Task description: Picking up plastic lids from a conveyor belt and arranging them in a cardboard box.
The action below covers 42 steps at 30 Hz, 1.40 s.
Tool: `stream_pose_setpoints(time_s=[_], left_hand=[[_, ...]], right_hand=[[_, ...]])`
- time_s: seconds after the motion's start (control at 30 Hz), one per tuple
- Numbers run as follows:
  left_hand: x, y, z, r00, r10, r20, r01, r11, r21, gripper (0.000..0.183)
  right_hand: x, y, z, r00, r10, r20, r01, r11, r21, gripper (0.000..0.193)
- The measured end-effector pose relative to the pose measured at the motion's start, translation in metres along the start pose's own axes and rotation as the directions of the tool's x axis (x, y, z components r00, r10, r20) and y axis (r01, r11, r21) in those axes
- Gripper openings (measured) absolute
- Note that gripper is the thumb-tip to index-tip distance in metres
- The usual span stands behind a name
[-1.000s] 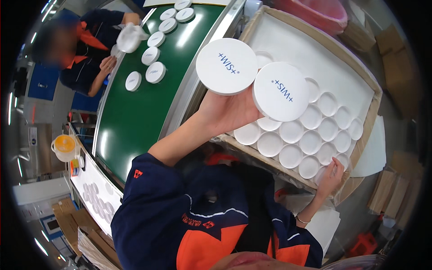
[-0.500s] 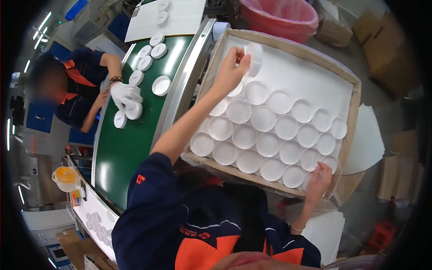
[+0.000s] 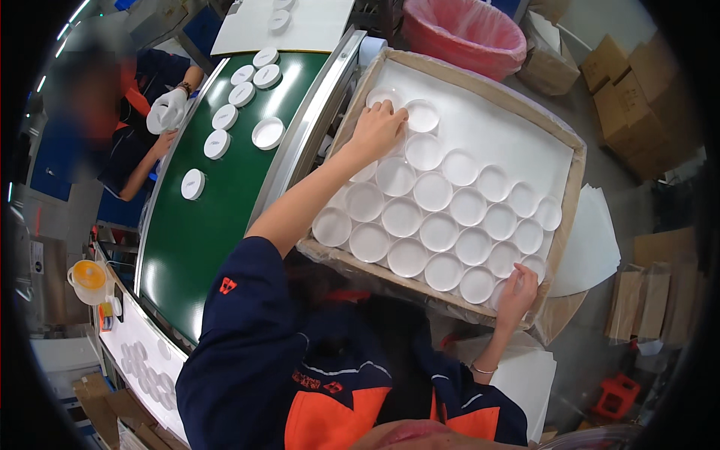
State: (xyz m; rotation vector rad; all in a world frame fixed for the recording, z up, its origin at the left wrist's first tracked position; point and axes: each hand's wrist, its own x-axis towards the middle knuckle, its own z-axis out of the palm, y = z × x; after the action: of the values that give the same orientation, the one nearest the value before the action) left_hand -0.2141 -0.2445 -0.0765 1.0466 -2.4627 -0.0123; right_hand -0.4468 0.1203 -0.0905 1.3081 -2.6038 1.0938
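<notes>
Round white caps (image 3: 438, 232) lie in close rows inside a shallow box (image 3: 574, 176), most of them from its seven to its four o'clock; the left hand (image 3: 377, 129) reaches to the box's ten o'clock, its bent fingers over the edge of one cap and beside another, though I cannot tell whether they clamp either; the right hand (image 3: 517, 292) rests at the box's five o'clock among the end caps, fingers curled, and I cannot tell whether they grip; a white lining sheet (image 3: 499, 124) shows at one o'clock; at the box's nine o'clock runs a green belt (image 3: 202, 240) bearing more caps; farther off at ten, a co-worker's gloved hand (image 3: 174, 106) holds something round and white.
</notes>
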Motion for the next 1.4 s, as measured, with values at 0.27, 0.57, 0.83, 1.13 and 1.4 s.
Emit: stream_pose_setpoints(time_s=[0.27,0.57,0.83,1.13,1.4], left_hand=[[-0.026,0.025,-0.024,0.982,0.159,-0.098,-0.16,0.987,-0.006,0.008],[0.006,0.066,-0.016,0.957,0.092,0.274,-0.196,0.903,0.382,0.008],[0.01,0.046,-0.015,0.95,0.13,0.283,-0.216,0.93,0.297,0.012],[-0.133,0.013,-0.139,0.87,-0.491,-0.033,0.452,0.824,-0.341,0.012],[-0.296,0.05,-0.158,0.609,-0.756,0.241,0.742,0.435,-0.51,0.01]], right_hand=[[-0.003,0.002,0.0,1.0,-0.015,-0.003,0.015,1.0,0.018,0.014],[-0.006,0.0,-0.002,1.0,0.0,-0.013,0.001,0.998,0.057,0.014],[-0.005,0.002,-0.002,1.0,0.017,-0.004,-0.016,1.0,0.021,0.013],[-0.001,0.004,-0.001,1.0,0.009,-0.012,-0.008,1.0,0.025,0.015],[-0.007,0.001,0.004,0.994,-0.09,-0.058,0.092,0.995,0.035,0.019]])
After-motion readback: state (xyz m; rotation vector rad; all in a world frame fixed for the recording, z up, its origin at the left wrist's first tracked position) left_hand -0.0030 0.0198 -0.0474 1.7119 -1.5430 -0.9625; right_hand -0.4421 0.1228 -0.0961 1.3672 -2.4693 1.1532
